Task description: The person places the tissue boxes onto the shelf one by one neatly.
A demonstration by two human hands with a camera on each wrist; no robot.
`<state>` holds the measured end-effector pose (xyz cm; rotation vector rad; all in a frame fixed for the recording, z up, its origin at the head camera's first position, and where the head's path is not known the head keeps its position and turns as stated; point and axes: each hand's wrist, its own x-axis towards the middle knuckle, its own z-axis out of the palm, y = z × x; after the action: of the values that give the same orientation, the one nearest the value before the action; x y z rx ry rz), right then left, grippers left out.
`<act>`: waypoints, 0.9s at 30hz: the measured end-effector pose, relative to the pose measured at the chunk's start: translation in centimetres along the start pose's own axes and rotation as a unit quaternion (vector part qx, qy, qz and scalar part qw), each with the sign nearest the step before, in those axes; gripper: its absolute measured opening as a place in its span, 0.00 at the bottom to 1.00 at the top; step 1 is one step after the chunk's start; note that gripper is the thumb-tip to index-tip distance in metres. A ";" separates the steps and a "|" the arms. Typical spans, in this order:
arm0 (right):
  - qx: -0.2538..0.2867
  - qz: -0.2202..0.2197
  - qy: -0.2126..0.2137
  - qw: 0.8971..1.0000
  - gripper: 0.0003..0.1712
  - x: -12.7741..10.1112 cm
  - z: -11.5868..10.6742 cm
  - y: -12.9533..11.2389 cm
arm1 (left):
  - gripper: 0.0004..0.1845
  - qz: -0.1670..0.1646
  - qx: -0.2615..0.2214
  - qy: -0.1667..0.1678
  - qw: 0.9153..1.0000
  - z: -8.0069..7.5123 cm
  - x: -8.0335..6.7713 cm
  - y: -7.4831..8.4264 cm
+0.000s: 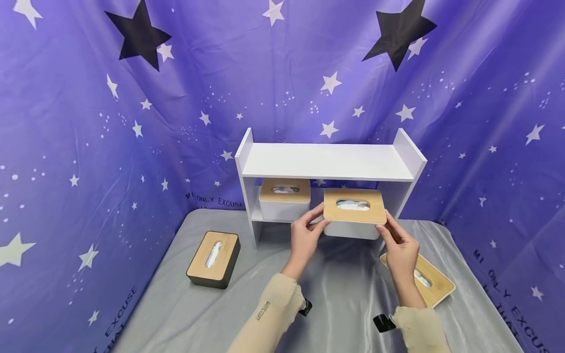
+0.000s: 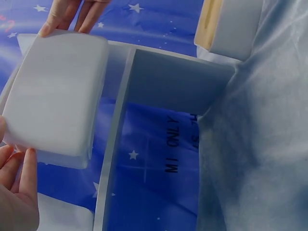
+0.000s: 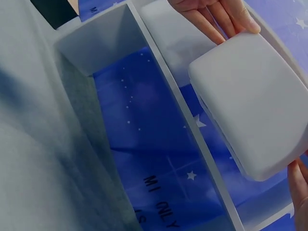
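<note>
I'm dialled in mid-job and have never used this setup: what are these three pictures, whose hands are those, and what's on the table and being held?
No machine here: a person works with bare hands. The big picture comes from a camera on their head; the other two come from cameras on each wrist, looking up at the work from below.

The left hand and right hand each grip an end of a white tissue box with a wooden lid, in front of the lower level of a white shelf. A second white box sits inside that level.

On the grey cloth lie a black tissue box to the left and another wooden-lidded box, partly hidden behind the right hand.
</note>
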<state>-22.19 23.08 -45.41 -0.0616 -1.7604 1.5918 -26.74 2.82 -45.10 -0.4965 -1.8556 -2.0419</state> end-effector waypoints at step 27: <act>-0.001 0.002 0.006 1.000 0.19 4.2 1.9 1.6 | 0.17 -0.025 0.151 0.052 0.987 2.9 3.9 -2.0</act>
<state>-26.90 23.94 -44.63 -0.0738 -1.7537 1.5895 -31.05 5.84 -44.78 -0.2600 -2.0797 -1.7350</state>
